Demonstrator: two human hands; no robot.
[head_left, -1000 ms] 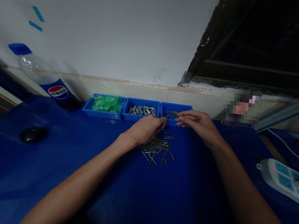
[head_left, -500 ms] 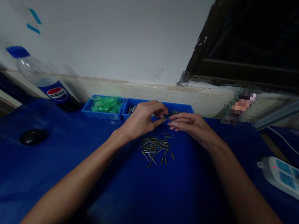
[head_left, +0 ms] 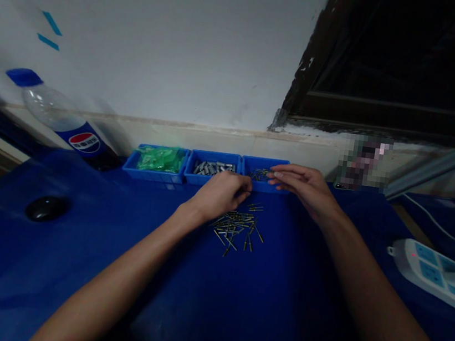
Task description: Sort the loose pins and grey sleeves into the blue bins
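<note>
A loose heap of thin metal pins (head_left: 236,229) lies on the blue table (head_left: 73,262). My left hand (head_left: 222,193) rests curled just above the heap, fingers closed; what it holds is hidden. My right hand (head_left: 303,185) reaches over the right blue tray (head_left: 264,166), which holds a few pins; its fingers are drawn together at the tray's edge. The middle blue tray (head_left: 212,167) holds silver cylinders. The left blue tray (head_left: 157,161) holds green plastic pieces.
A Pepsi bottle (head_left: 64,121) lies tilted at the back left. A black mouse (head_left: 45,207) sits at the left. A white power strip (head_left: 436,271) with a cable lies at the right. The wall stands close behind the trays.
My left hand, raised by the trays half a second ago, has dropped back down to the pin heap. My right hand has moved back up over the right tray.
</note>
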